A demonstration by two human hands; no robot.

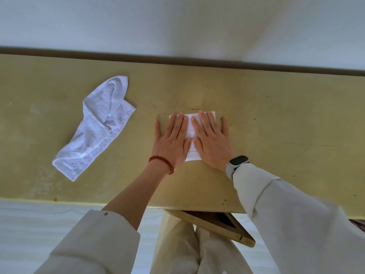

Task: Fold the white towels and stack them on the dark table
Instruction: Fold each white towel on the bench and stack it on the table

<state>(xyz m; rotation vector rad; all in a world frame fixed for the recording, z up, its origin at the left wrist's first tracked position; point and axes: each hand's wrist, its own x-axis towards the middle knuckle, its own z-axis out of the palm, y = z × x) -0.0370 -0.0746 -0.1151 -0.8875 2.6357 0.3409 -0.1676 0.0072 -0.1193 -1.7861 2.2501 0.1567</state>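
Observation:
A small folded white towel (190, 131) lies flat near the middle of the yellowish table (276, 119). My left hand (171, 141) and my right hand (211, 139) both press down on it, side by side, palms flat and fingers straight and spread. Most of the folded towel is hidden under the hands. A second white towel (96, 127) lies loosely rumpled and unfolded on the left part of the table, well apart from both hands.
The table's far edge meets a white wall (177, 26). Its near edge runs just in front of my legs, with a wooden frame piece (217, 226) sticking out below it. Pale floor shows underneath.

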